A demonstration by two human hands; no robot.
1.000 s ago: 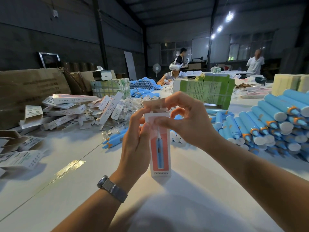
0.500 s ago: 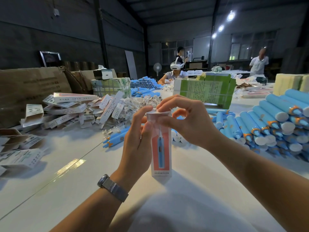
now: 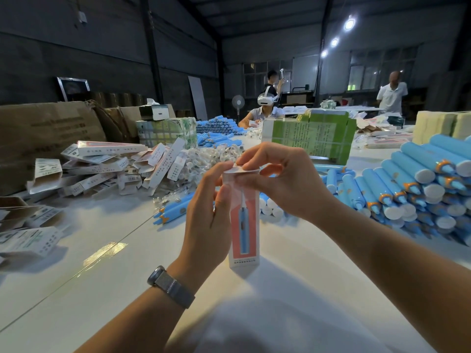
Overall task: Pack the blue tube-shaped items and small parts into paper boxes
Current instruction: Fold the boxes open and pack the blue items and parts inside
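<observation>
Box [image 3: 243,225] stands upright above the counter [image 3: 102,263], gripped by the left hand [image 3: 206,215]; right hand [image 3: 280,179] fingers pinch its top flap.

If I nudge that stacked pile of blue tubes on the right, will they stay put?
Probably not: the blue cylindrical tubes with white caps lie on their sides, stacked loosely, so they would likely roll across the smooth, glossy white table. They look rigid, probably plastic.

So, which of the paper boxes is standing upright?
The pink-fronted paper box held between the left hand and right hand; the boxes in the pile lie flat or tilted.
</observation>
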